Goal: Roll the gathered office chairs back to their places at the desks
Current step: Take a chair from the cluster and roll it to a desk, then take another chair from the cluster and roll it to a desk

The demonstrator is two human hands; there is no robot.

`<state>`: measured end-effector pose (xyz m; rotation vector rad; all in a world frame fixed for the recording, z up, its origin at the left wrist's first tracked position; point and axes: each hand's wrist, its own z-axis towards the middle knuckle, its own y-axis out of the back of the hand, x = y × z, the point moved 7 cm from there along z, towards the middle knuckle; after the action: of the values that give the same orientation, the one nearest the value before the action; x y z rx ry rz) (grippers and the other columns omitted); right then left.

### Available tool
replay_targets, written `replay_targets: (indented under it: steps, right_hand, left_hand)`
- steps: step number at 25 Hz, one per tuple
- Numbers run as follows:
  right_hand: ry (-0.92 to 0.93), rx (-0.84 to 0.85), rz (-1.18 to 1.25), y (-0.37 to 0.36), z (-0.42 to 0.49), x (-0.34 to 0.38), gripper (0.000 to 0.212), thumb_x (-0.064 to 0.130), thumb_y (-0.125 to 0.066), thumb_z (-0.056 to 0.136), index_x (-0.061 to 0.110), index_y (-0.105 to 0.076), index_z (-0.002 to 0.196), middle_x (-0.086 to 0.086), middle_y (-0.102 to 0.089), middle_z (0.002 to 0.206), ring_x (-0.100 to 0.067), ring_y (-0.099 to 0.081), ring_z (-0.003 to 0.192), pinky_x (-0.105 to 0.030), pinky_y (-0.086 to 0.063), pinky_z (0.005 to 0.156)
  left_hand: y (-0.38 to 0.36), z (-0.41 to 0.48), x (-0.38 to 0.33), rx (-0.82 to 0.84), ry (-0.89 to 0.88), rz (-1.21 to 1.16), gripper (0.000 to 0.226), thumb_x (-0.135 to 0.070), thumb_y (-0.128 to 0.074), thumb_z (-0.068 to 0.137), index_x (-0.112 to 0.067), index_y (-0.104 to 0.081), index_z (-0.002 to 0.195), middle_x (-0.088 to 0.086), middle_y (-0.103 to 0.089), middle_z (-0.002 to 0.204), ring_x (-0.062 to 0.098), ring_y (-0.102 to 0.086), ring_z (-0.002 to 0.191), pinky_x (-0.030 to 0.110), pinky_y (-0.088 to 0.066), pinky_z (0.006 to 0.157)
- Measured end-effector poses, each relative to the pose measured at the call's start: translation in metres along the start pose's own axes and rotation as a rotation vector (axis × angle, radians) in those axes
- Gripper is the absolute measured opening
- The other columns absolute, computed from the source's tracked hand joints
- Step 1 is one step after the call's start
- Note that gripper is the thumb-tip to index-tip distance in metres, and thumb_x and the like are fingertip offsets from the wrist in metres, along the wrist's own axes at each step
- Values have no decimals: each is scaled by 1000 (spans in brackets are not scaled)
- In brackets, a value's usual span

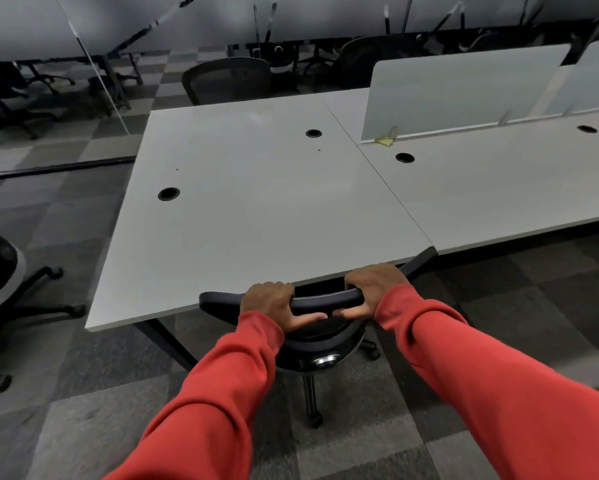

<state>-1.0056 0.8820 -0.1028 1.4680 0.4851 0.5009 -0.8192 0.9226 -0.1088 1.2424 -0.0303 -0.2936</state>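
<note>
- Fingers (274, 288) of the left hand (268, 301) and of the right hand (374, 287) are curled over the curved top rail of a black office chair (325, 302), with both thumbs pressed under the rail; red sleeves (464, 358) are worn on both arms.
- The chair is held at the near edge of a white rectangular desk top (256, 209), the rail just beside that edge and the part ahead of it hidden beneath.
- Round black cable holes (168, 194) are set into the desk top; a second white desk (499, 188) is butted against its right side, topped by a frosted divider panel (464, 91) with a small yellow note (384, 142) at its foot.
- A chrome knob (325, 360) and a black castor leg (312, 407) are seen below the backrest.
- Grey chequered carpet tiles (83, 358) are laid throughout.
- Open floor is left at the desk's left end, where another black chair (0, 271) stands; a mesh-backed chair (227, 81) is parked on the far side.
</note>
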Motion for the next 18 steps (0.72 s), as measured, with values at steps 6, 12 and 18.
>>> replay_targets:
  steps: [6,12,18]
  right_hand:
    - [-103,28,16,-4,-4,9,75,93,-34,58,28,-59,84,10,-64,80,-17,-61,75,-32,-47,69]
    - [-183,-42,52,-2,-20,18,74,90,-39,64,27,-60,96,7,-64,91,-18,-60,85,-34,-42,82]
    - [-241,-79,139,-5,-56,17,55,39,-59,90,20,-46,140,-1,-48,142,-20,-36,137,-38,-13,118]
  left_hand:
    - [4,-5,0,149,-45,53,82,-94,-26,63,-19,-56,71,2,-65,74,25,-60,72,34,-38,67]
    - [5,-9,2,167,134,17,59,-62,-33,95,-18,-67,74,1,-68,75,24,-63,77,34,-37,74]
    - [-1,2,-27,225,227,-96,50,-37,-29,101,-10,-69,87,8,-69,89,28,-62,87,33,-40,77]
